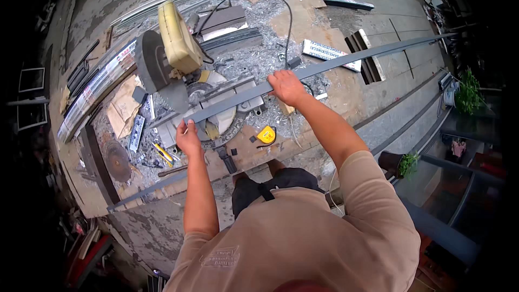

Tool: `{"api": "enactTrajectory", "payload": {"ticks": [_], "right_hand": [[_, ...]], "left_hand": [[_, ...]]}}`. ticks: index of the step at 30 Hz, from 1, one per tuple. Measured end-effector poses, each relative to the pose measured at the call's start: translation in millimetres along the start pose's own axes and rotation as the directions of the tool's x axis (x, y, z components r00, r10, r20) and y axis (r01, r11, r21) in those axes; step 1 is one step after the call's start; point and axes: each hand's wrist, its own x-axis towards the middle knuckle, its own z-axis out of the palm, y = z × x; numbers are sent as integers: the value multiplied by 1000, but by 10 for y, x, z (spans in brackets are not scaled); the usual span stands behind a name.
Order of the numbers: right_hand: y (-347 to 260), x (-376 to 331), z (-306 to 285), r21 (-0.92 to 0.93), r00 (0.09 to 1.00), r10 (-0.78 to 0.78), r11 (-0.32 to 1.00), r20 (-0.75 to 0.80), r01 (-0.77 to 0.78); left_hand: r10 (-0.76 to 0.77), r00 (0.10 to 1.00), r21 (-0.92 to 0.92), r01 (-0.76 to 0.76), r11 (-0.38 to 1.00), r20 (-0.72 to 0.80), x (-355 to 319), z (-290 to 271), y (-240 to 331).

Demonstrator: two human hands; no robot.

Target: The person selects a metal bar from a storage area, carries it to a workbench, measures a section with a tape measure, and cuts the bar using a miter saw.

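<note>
A long grey metal profile lies slantwise across the bed of a miter saw, and its far end reaches out to the right. My right hand is closed over the profile, right of the saw's base. At its near left end, my left hand grips the tip between thumb and fingers, beside the saw's fence. The saw's round blade stands raised just past that end, partly under a dark guard. A yellow tape measure sits below the profile, between my two arms.
Metal shavings cover much of the worktable. A yellow utility knife, a loose round saw blade and a dark bar lie at the left. Wrapped profiles run along the left edge. A black cable loops behind the saw.
</note>
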Motion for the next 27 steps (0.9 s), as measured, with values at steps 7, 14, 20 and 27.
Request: {"api": "enactTrajectory", "payload": {"ticks": [7,14,20,27], "right_hand": [[-76,115,112,-29,995,-10,999,102,13],[127,130,148,-69,987,46,997,155,-36],[297,269,186,-94,990,69,994,121,-57],[366,375,211,-66,994,16,998,105,-9]], "left_hand": [[32,996,328,-1,945,-88,-169,-25,-13],[95,995,430,-90,898,9,-141,138,-122],[197,979,517,-196,833,54,-123,319,54],[175,984,483,-162,861,18,-142,291,124]]}}
